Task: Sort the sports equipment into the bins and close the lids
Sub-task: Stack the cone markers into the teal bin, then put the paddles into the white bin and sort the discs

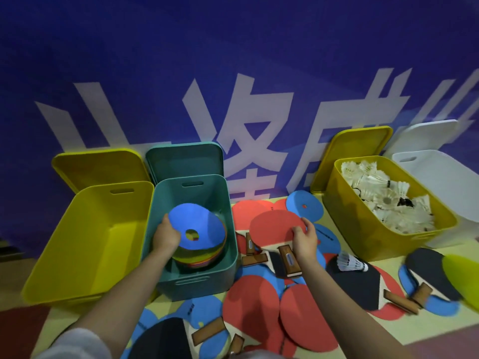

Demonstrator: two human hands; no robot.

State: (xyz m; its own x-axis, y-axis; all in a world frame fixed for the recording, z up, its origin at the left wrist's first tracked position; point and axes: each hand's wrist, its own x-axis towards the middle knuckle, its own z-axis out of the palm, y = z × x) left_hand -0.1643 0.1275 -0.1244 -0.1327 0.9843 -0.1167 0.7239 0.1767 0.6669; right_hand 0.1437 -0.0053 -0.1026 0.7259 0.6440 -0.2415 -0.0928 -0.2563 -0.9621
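My left hand (166, 235) is inside the teal bin (166, 203), at about 9 o'clock from the middle of the view. Its fingers are curled on the edge of a blue disc cone (204, 224), which I hold tilted above a stack of coloured disc cones (204, 256) that lies in the bottom of this bin. The teal lid (181, 161) stands behind the bin, leaning on the blue wall (233, 47) with big white characters.

My right hand (307, 242) is at 3 o'clock from the left one, over the pile on the floor. The thumb and fingers pinch the rim of a red table tennis paddle (274, 226); its wooden handle (289, 260) points toward me, just beside my wrist.

At 9 o'clock from the teal bin, touching it, is an open yellow bin (77, 242), its yellow lid (98, 167) leaning behind. At 2 o'clock stands a second yellow bin (363, 229) filled with white shuttlecocks (383, 195), its lid (355, 151) also upright at the back. Just beside it on the far right is a white bin (445, 182) with a white lid (425, 136) behind; I cannot see what is inside.

Between the bins, many red, blue and black paddles (259, 307) lie overlapping on the floor. One loose shuttlecock (350, 263) rests on a black paddle (357, 283) near the second yellow bin. Another blue disc cone (307, 206) lies at 12 o'clock from my right hand. At the right edge there is a yellow-green shape (464, 275), perhaps a cone, but it is too blurred to tell.
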